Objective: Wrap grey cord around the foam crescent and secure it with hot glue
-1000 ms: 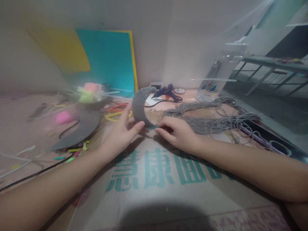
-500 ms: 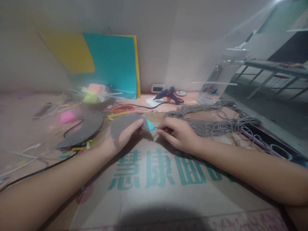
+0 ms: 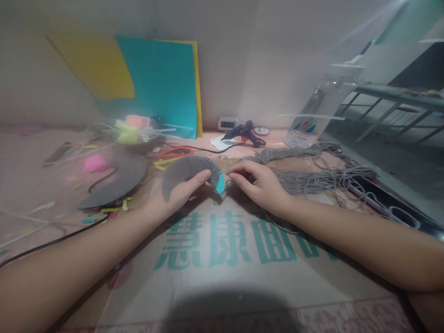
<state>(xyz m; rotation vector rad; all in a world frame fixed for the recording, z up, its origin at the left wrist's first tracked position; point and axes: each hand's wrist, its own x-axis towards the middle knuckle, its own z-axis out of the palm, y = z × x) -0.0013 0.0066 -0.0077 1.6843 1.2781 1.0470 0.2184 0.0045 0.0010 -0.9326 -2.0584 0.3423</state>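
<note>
At frame centre, a grey crescent point(image 3: 190, 165) is being clamped between thumb and fingers of the left hand point(image 3: 180, 188). Its long axis is being arched left to right, a turquoise patch point(image 3: 220, 184) near the right end being held just beside the right hand point(image 3: 261, 186), whose fingers are being pinched together on a grey strand point(image 3: 228, 183). Fine ribbing is being shown beside the patch.

Craft corner, indoor; home or workshop cannot be told. Worktable point(image 3: 21, 171) against a plain wall point(image 3: 225, 60), bearing: glue gun point(image 3: 247, 131), one; hank of grey cord point(image 3: 298, 181), one; coloured scraps point(image 3: 125, 205), scattered. Propped behind: teal sheet point(image 3: 163, 83), yellow sheet point(image 3: 93, 69). Beyond, right: further table point(image 3: 383, 90), braced legs, small items on top
</note>
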